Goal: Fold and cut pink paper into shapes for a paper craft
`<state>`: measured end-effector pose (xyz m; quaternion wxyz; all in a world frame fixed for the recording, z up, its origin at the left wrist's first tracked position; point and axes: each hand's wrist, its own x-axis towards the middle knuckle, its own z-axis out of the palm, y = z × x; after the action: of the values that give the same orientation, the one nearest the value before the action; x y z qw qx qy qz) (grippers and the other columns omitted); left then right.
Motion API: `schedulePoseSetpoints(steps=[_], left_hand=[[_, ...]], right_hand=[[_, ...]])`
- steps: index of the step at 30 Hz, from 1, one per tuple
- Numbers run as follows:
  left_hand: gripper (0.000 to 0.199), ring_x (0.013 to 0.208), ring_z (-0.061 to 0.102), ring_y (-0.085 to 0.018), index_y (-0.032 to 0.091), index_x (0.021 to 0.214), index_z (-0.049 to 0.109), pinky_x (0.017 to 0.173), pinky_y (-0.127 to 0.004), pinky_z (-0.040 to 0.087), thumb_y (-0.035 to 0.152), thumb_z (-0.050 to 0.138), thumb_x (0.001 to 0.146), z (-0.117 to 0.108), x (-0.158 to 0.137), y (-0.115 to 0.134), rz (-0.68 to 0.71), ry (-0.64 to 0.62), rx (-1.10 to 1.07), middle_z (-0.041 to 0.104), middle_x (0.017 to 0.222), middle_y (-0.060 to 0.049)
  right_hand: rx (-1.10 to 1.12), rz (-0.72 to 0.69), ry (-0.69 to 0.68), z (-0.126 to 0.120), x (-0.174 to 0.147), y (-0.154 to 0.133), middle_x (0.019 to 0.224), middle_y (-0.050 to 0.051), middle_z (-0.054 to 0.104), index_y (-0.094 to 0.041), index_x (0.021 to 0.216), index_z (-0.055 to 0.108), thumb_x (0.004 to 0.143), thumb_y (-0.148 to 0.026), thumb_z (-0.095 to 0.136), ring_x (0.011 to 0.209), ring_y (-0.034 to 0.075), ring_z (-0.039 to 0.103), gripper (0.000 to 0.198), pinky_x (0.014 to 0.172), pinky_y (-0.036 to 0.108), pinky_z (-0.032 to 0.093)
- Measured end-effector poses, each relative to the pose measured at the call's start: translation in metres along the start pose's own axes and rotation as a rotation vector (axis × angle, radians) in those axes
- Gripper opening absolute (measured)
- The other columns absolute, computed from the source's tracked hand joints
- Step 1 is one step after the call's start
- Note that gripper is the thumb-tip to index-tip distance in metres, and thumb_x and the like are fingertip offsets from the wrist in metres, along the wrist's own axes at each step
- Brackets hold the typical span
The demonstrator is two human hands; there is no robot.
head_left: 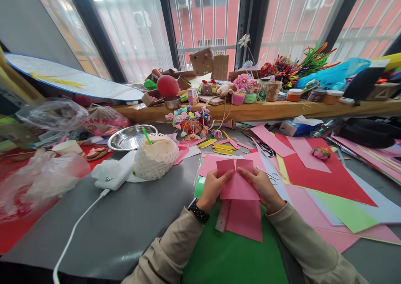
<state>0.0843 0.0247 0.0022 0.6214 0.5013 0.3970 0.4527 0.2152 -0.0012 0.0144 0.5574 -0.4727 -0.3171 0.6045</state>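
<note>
A sheet of pink paper (239,188) is held up between both hands, with a slit or tear running down from its top edge. My left hand (214,188) pinches it left of the slit, thumb on the near face. On the other side, my right hand (261,188) grips it the same way; the fingers behind the paper are hidden. Below lies another pink sheet (246,221) with a pale ruler-like strip (222,217) along its left edge. Both rest on a green mat (232,259). Scissors (273,177) lie just right of my right hand.
A coconut in foam netting (155,161) and a white power strip (115,171) with a cable stand at left, near a metal bowl (125,138). Red paper (332,183) and green paper (351,213) spread at right. Crafts and paint jars crowd the wooden ledge (282,110).
</note>
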Motion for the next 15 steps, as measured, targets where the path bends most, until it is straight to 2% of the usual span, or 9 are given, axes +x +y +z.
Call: schedulePoseSetpoints(steps=[4,8,11,15], left_hand=[[0.036,0.066,0.056,-0.015,0.009,0.085,0.061,0.055,-0.022,0.042,0.037,0.063,0.062,-0.001,0.001,0.002,-0.004,-0.001,-0.028,0.063,0.082,-0.008],[0.036,0.065,0.056,-0.015,0.009,0.082,0.062,0.055,-0.022,0.042,0.038,0.065,0.06,-0.003,0.001,0.002,-0.025,-0.027,0.0,0.063,0.08,-0.008],[0.035,0.062,0.055,-0.014,0.009,0.079,0.063,0.055,-0.022,0.041,0.037,0.065,0.059,-0.003,0.001,0.001,-0.018,-0.049,0.002,0.063,0.077,-0.007],[0.032,0.061,0.053,-0.012,0.009,0.078,0.063,0.055,-0.02,0.04,0.036,0.065,0.06,0.0,0.001,0.0,0.033,0.001,-0.014,0.063,0.075,-0.006]], right_hand=[[-0.05,-0.032,-0.068,-0.006,0.004,0.001,0.068,0.003,0.065,-0.014,0.08,0.06,0.062,-0.031,0.065,0.059,0.015,0.06,0.025,0.052,0.023,0.047],[-0.098,-0.084,-0.047,-0.012,0.008,0.003,0.065,0.003,0.065,-0.013,0.077,0.061,0.06,-0.031,0.066,0.056,0.014,0.058,0.024,0.049,0.021,0.045],[-0.057,-0.054,-0.052,-0.011,0.008,0.002,0.063,0.002,0.064,-0.014,0.075,0.061,0.059,-0.031,0.066,0.054,0.014,0.058,0.024,0.048,0.022,0.045],[-0.008,0.003,0.015,-0.006,0.006,0.0,0.06,0.001,0.064,-0.015,0.07,0.06,0.057,-0.031,0.068,0.051,0.012,0.057,0.023,0.047,0.021,0.044]])
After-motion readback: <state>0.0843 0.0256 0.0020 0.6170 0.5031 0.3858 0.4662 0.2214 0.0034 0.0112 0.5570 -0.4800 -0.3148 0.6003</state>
